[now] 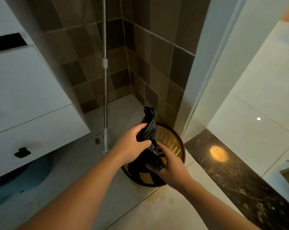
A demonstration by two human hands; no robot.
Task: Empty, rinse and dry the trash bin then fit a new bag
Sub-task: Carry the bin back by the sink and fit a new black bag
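Observation:
A round yellow trash bin (172, 143) with a dark brown rim and slotted walls stands on the floor in the tiled corner. Above its mouth I hold a crumpled black plastic bag (148, 125). My left hand (132, 143) grips the bag's upper part, fingers curled round it. My right hand (167, 165) pinches the lower bunched end just over the bin's rim. Part of the bag hangs down in front of the bin and hides its near side.
A metal mop handle (105, 90) leans in the brown tiled corner left of the bin. A white cabinet (29, 97) with a black knob juts out at left, a blue basin (24, 176) beneath it. A dark marble threshold (231, 173) runs at right beside a white door frame.

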